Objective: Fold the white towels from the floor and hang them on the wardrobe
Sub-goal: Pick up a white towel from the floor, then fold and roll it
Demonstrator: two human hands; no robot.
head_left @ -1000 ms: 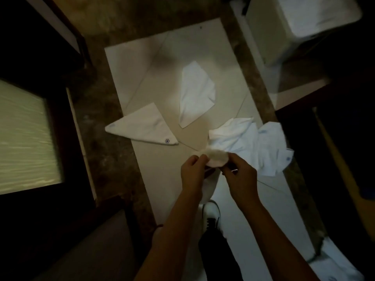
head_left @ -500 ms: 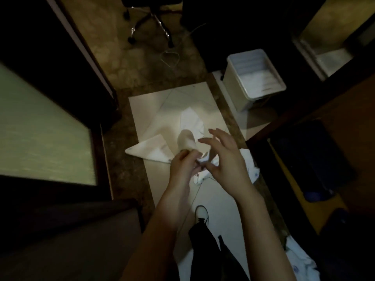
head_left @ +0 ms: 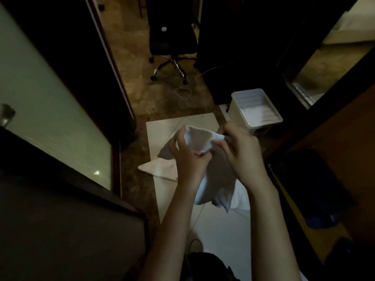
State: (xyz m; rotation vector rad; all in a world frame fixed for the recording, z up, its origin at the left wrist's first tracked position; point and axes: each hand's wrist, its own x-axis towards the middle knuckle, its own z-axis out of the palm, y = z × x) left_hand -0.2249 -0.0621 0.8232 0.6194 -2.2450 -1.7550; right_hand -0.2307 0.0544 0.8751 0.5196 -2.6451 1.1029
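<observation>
Dim brown stone floor (head_left: 142, 94) carries a pale sheet (head_left: 213, 224) beneath both hands. Left hand (head_left: 187, 157) and right hand (head_left: 240, 151) each pinch the top edge of a white towel (head_left: 199, 141), raised off the floor, its tail hanging between the forearms. Another white towel, folded (head_left: 159, 170), lies on the sheet just left of the left hand. Beyond the right hand stands a white plastic bin (head_left: 256, 111); farther off, an office chair (head_left: 172, 41).

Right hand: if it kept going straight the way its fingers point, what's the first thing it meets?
Likely the left hand. The right hand points left across the held white towel, fingertips nearly touching; depth is unclear.
</observation>
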